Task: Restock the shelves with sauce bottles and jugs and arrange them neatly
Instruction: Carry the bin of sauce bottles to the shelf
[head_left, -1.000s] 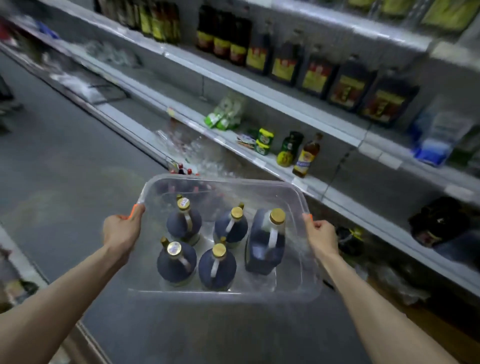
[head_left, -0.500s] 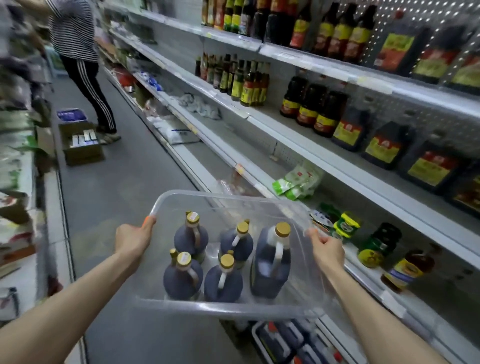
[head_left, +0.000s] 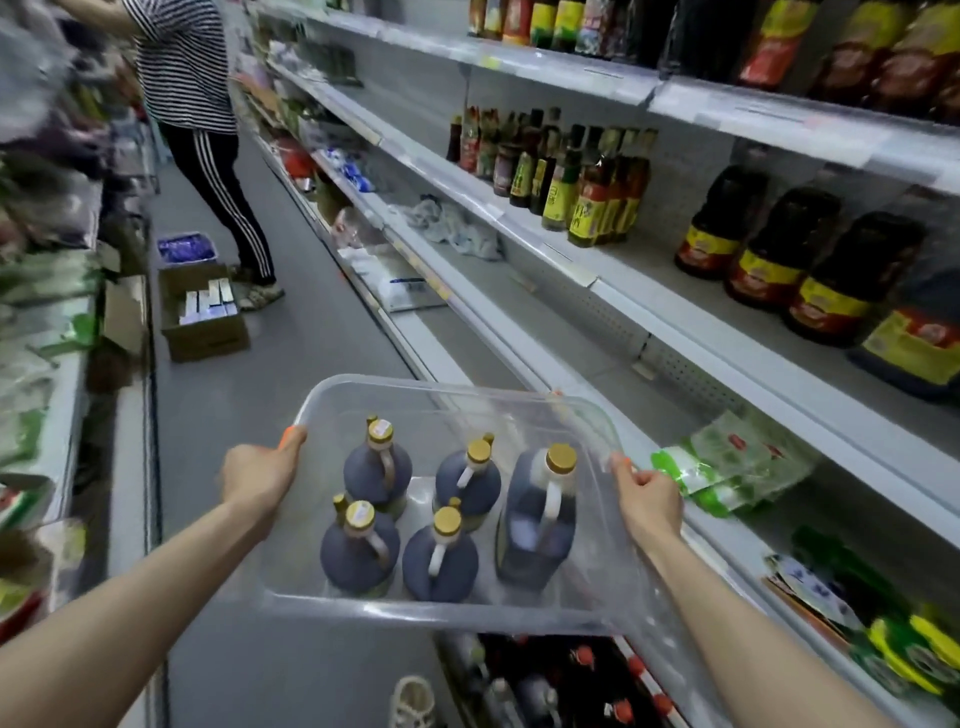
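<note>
Both hands carry a clear plastic bin (head_left: 441, 387) out in front of the body, above the aisle floor (head_left: 270, 395) and just beside the shelves (head_left: 675, 332) on the right. The left hand (head_left: 257, 475) grips the bin's left rim, its thumb laid along the top edge and its fingers curled round the outside. The right hand (head_left: 649, 501) grips the right rim the same way, thumb on top and fingers wrapped under the lip. The bin tilts a little, its right side lower and nearer the shelf edge.

Five dark jugs stand upright inside the bin, all with gold caps and pale handles. Two round jugs are at the back: the back-left jug (head_left: 376, 467) and the back-middle jug (head_left: 467, 480). Two more round ones are at the front: the front-left jug (head_left: 358, 551) and the front-middle jug (head_left: 440, 564). A taller, squarer jug (head_left: 537, 525) stands along the right side, close to the right wall.

On the shelves, a tight group of slim sauce bottles (head_left: 571, 176) stands at mid height, and a row of big dark jugs with yellow and red labels (head_left: 779, 254) runs to its right. Green packets (head_left: 727, 462) lie one shelf lower, near the right hand. A crumpled cloth (head_left: 452, 228) sits farther along. Red-capped bottles (head_left: 571, 675) show at the bottom, under the bin.

Down the aisle another person (head_left: 192, 104) in a striped top stands beside an open cardboard box (head_left: 202, 322) on the floor.
</note>
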